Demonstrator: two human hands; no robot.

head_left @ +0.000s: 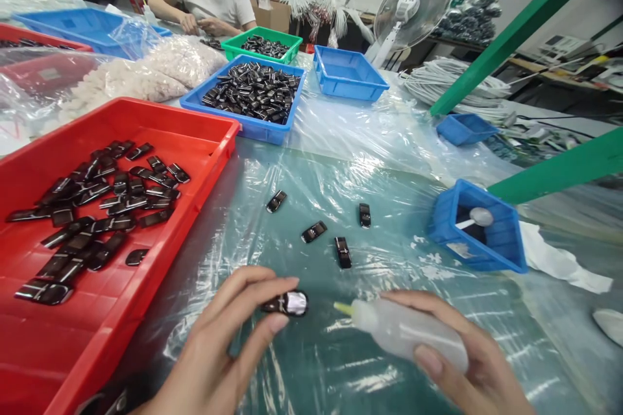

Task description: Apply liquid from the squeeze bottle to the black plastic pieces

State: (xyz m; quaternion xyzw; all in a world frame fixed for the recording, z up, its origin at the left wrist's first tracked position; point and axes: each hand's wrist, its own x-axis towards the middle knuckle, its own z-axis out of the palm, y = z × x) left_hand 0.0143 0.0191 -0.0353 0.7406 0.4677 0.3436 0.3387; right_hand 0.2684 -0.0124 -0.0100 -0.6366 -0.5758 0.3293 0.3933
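Between the thumb and fingers of my left hand (233,331) is a small glossy black plastic casing (296,303), with a bright reflection on its rounded end. My right hand (452,343) is wrapped round a translucent squeeze bottle (413,331). The bottle lies tilted, and its yellow-green nozzle tip (343,308) points left at the casing, a short gap away. Beyond my hands, several similar black casings (343,253) lie loose on the plastic-covered table (389,175).
A red tray (195,207) with many black casings stands on the left. Blue (287,130) and green (287,55) trays at the back hold more. On the right are a blue bin (491,253) with a spoon-like item and green posts (559,172). A person (209,3) sits across.
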